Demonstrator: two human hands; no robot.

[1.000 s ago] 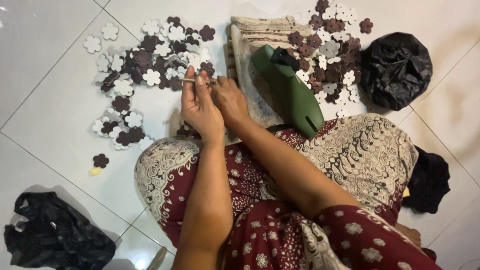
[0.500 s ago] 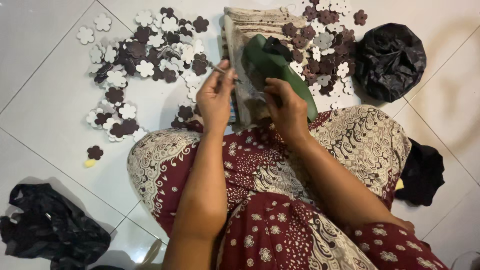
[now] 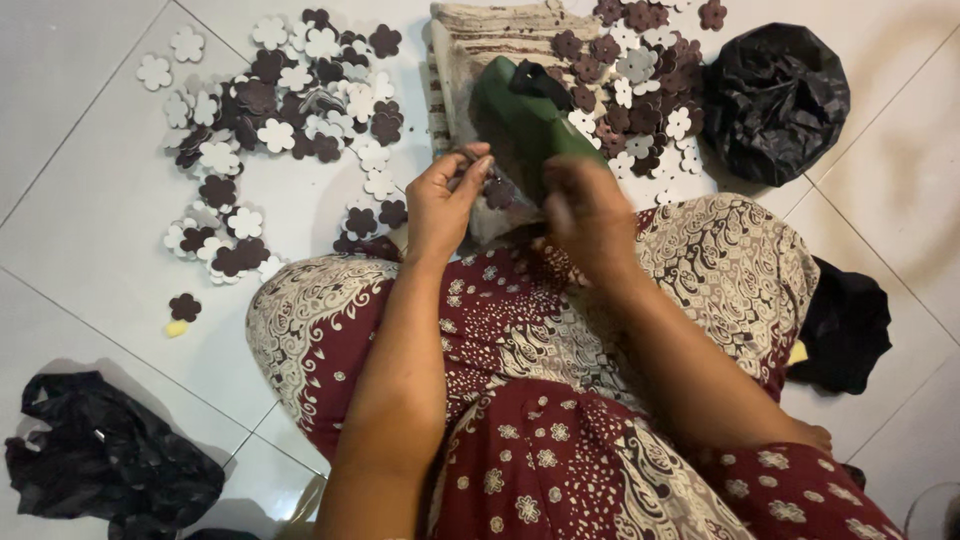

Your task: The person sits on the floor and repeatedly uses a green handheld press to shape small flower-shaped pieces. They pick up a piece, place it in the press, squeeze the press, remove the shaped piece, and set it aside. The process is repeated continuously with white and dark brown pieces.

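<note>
Your left hand [image 3: 445,200] is lifted over your knee, with the fingers curled and the fingertips pressed together around a small dark flower piece [image 3: 497,192]; how firm the pinch is cannot be told, because the piece is half hidden. Far to the left of this hand, a crumpled black plastic bag [image 3: 100,465] lies on the white tile floor [image 3: 80,130], and above it a loose pile of brown and white flower cutouts [image 3: 270,120] is spread out, well apart from your fingers. Just to the right of the left hand, your right hand [image 3: 590,210] is closed around the lower end of a green glue gun [image 3: 525,120], whose top points away from you, over a folded beige cloth [image 3: 480,30]. This hand is blurred. Behind the gun a second heap of flower cutouts [image 3: 635,80] lies partly on the cloth. More to the right sits another black bag [image 3: 775,100], and a dark cloth [image 3: 845,330] lies beside your knee.
</note>
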